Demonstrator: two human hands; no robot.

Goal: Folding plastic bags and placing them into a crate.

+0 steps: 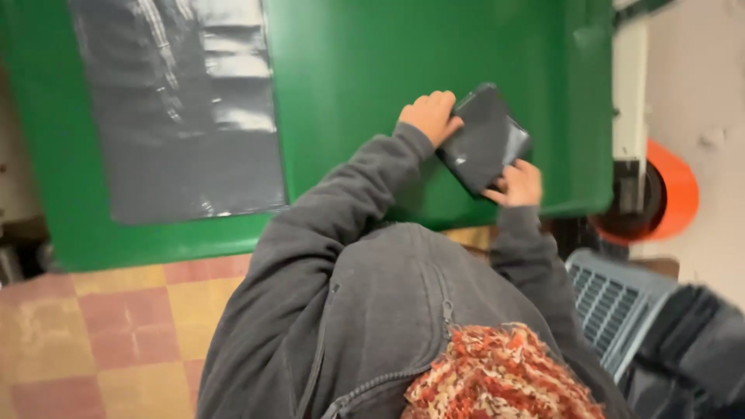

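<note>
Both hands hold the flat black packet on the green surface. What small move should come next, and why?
Probably lay the flat black packet flat on the green surface. The left hand grips its upper edge and the right hand its lower corner, and it seems tilted, so lowering it would steady it.

Soft indoor light, blurred edges

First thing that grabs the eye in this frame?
The big green table fills the top, with a grey plastic sheet stuck on its left part. At its near right edge, the left hand and right hand grip a flat black pouch. An orange roll sits at far right.
</note>
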